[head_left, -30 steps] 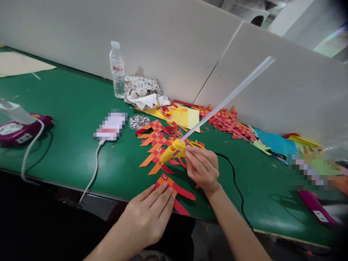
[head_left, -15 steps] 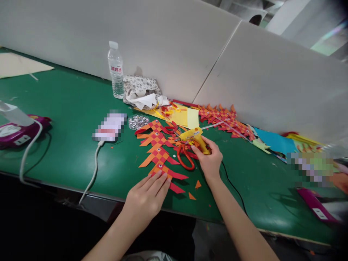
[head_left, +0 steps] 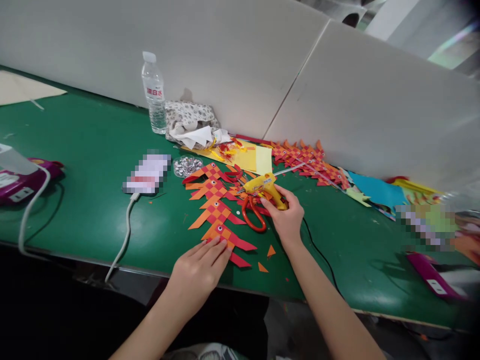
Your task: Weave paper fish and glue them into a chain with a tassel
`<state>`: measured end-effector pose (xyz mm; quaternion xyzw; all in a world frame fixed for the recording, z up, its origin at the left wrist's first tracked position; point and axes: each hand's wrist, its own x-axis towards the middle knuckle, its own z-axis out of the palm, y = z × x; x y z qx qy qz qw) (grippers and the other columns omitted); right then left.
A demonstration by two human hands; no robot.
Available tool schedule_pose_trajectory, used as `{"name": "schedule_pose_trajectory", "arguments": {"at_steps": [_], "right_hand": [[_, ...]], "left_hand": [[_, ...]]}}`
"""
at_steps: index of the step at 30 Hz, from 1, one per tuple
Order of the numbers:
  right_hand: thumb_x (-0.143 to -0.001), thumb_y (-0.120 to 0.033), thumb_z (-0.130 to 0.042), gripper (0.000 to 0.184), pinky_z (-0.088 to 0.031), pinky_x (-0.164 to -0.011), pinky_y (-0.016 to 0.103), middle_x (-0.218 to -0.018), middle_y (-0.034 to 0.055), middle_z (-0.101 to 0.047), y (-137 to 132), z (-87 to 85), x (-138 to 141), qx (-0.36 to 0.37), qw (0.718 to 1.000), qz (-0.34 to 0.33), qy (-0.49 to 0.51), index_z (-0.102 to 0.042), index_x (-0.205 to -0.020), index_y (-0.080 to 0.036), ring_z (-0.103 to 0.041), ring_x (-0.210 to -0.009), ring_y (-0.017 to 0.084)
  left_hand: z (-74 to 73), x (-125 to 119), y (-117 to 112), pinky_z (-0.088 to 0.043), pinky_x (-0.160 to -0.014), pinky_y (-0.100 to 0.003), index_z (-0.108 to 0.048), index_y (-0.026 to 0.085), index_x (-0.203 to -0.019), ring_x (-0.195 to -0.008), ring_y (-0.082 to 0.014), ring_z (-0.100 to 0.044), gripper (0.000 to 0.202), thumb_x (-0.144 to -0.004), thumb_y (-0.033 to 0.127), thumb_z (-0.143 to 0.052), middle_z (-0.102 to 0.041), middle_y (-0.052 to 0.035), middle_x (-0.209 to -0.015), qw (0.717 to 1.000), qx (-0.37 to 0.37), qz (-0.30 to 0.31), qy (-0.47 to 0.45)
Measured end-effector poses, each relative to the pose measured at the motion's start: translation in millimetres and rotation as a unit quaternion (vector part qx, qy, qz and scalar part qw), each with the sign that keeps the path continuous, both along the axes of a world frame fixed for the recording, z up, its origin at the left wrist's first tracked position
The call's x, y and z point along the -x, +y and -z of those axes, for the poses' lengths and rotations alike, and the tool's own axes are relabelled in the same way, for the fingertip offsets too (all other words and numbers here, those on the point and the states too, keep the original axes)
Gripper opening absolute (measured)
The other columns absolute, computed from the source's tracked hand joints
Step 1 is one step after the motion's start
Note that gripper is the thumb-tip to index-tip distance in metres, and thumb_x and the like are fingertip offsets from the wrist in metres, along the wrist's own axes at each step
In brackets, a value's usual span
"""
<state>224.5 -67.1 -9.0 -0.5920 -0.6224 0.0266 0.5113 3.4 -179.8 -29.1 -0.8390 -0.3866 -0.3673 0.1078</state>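
Observation:
In the head view, my right hand [head_left: 285, 212] grips a yellow hot glue gun [head_left: 262, 184], its nozzle pointing left. A clear glue stick [head_left: 290, 169] juts from its back. Just below the gun are the orange handles of scissors [head_left: 254, 215]; their blades are hard to make out. My left hand [head_left: 202, 265] lies with fingers stretched over the lower part of the nearest woven paper fish [head_left: 221, 234], which is red and orange with a stick-on eye. Several similar paper fish [head_left: 214, 192] form an overlapping column beyond it.
A tub of googly eyes [head_left: 187, 166] sits left of the fish, near a phone [head_left: 148, 174] on a white cable. Behind stand a water bottle [head_left: 153, 95] and a tissue pouch [head_left: 191, 122]. More woven fish [head_left: 303, 160] lie along the partition. Orange scraps [head_left: 270, 250] lie near the front edge.
The whole view has shifted slightly, so things sit a little further left and higher. Both hands keep the same places relative to the fish and glue gun.

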Motion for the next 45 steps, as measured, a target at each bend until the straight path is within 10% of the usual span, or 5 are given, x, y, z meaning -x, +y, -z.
{"name": "schedule_pose_trajectory", "arguments": {"at_steps": [45], "right_hand": [[-0.065, -0.038, -0.068, 0.045, -0.047, -0.084, 0.04, -0.104, 0.0089, -0.064, 2.8, 3.8, -3.3, 0.029, 0.999, 0.013, 0.031, -0.062, -0.105, -0.018, -0.059, -0.093, 0.023]], "left_hand": [[-5.7, -2.8, 2.3, -0.041, -0.092, -0.046, -0.059, 0.014, -0.112, -0.109, -0.0282, -0.055, 0.032, -0.085, 0.022, -0.044, -0.062, -0.0093, -0.117, 0.99, 0.113, -0.075, 0.034]]}}
